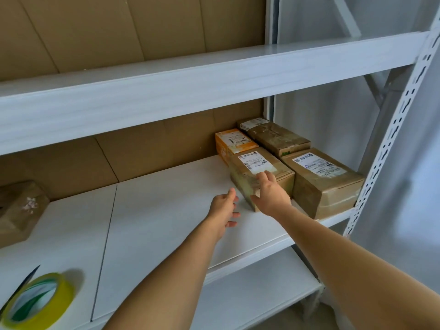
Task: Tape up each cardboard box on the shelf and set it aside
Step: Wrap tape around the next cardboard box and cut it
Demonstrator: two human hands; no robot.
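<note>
The right hand (269,194) lies on the near end of a brown box (260,173), fingers straight and spread over its top, thumb down its front corner. The left hand (223,210) hangs open just left of it, fingers loose, holding nothing. The box sits on the white shelf (166,206), right of middle, its long side running front to back, among 4 boxes. A tape roll (40,300) lies at near left.
</note>
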